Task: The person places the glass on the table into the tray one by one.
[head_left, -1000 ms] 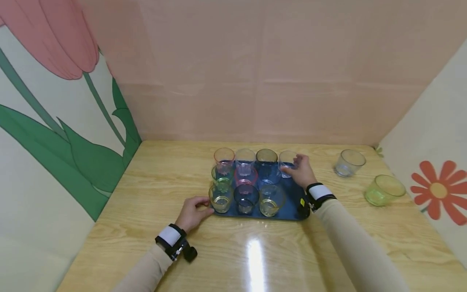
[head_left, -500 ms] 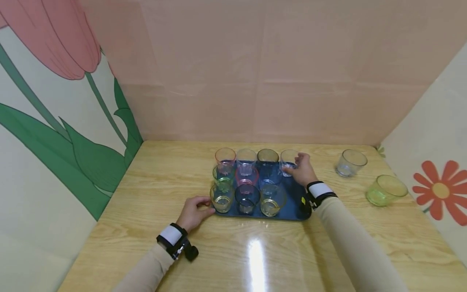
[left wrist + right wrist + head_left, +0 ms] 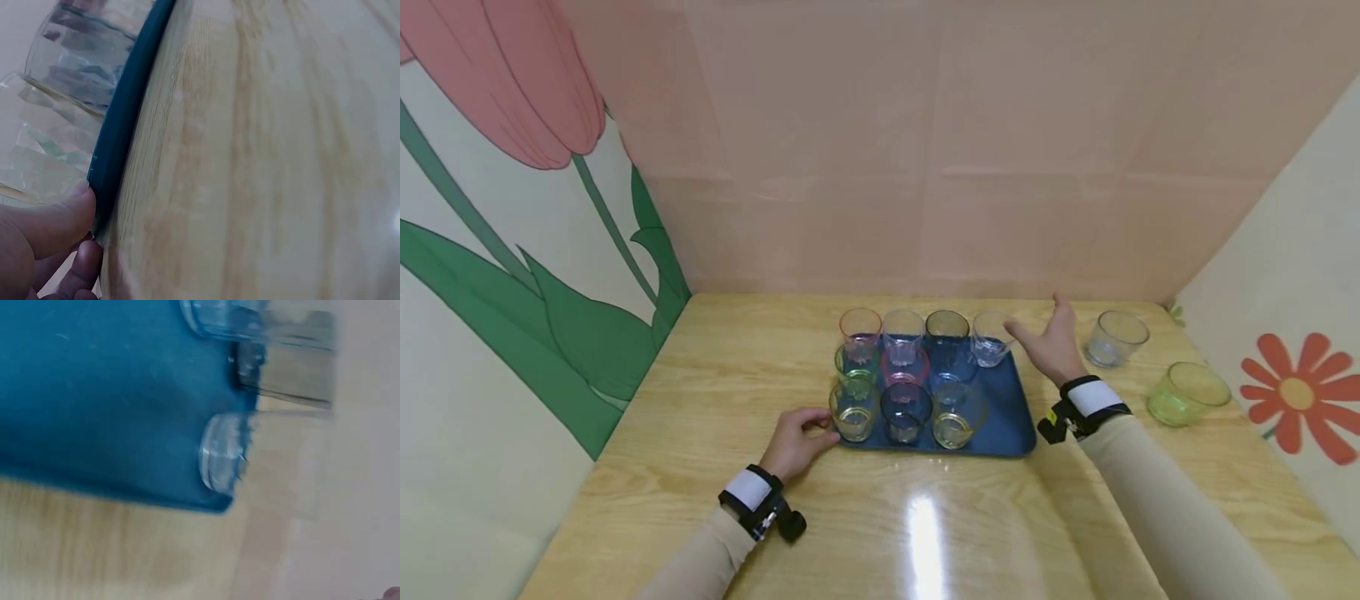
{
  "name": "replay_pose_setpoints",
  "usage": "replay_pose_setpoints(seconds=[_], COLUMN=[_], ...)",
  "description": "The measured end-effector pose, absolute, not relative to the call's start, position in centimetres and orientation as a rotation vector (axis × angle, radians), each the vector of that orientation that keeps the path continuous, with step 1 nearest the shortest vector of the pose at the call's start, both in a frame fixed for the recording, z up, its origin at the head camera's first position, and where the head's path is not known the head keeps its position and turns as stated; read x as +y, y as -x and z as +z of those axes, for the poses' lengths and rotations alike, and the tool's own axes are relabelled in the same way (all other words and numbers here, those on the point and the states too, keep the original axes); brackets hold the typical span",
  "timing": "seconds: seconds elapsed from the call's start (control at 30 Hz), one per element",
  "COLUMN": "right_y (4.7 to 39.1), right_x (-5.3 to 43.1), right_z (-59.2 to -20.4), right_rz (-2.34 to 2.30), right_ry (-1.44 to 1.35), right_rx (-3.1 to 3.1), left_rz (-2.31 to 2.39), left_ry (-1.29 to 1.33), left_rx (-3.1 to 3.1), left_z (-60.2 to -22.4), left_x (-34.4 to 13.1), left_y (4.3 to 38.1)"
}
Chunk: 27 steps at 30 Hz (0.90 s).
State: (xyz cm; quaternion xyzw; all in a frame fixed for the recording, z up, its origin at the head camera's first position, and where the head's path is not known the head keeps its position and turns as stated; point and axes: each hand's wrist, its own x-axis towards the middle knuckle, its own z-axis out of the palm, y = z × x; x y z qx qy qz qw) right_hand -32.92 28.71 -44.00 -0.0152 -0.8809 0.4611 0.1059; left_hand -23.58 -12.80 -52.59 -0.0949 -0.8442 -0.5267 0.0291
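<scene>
A blue tray bears several tinted and clear glasses in rows. At its near left corner my left hand pinches the rim, with the thumb on top and curled fingers below in the left wrist view. The closest glass to that hand is yellowish. My right hand is off the tray's right side, thumb and fingers spread, holding nothing. To its left, a clear glass stands upright in the tray's far right corner; the right wrist view shows this clear glass near the tray's edge.
On the wooden table, right of the tray, stand a clear glass and a green glass. A pink backdrop rises behind the table, with flower-printed panels at both sides.
My right hand has let go of the clear glass in the far right corner and moved right, fingers spreading. The left hand stays at the tray's corner.
</scene>
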Motion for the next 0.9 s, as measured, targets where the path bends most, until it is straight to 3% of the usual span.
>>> replay_pose_setpoints(seconds=[0.27,0.9], right_y=[31.7,27.0], right_x=[32.7,49.7], right_z=[-42.1,-44.1], right_rz=[1.420,1.336], right_ry=[0.157,0.749], right_rx=[-2.430,-2.185], left_rz=[-1.598,-1.590], left_ry=[0.272,0.300], left_rx=[-2.613,-2.606], left_z=[-52.5,-52.6], left_x=[-12.8,-12.7], left_y=[23.6,23.3])
